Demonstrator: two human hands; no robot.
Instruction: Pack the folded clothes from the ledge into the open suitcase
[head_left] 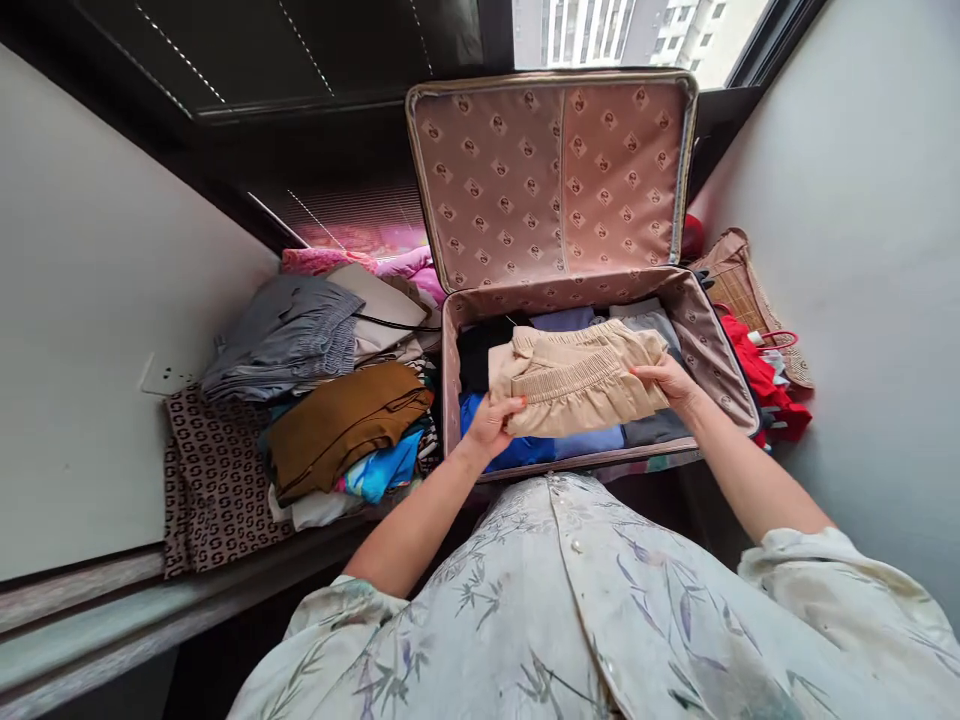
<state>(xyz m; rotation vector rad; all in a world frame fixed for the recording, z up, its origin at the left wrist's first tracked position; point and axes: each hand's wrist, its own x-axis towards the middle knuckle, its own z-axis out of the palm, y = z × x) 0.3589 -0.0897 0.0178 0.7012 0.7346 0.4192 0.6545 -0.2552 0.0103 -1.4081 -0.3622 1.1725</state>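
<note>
Beige clothing (574, 388) (folded) sits between 2 hands' (489, 425) fingers (649, 373).

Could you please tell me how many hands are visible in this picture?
2: the left hand at the left end of the beige folded clothing, and the right hand at its right end, over the open suitcase. Some fingers are hidden.

One left hand (491, 425), one right hand (670, 380), one folded beige bundle (574, 402) and one suitcase (517, 230) appear together. One brown bundle (345, 420) and one wall socket plate (168, 374) join them; overlapping clothes (592, 441) inside the suitcase defy an exact count.
</note>
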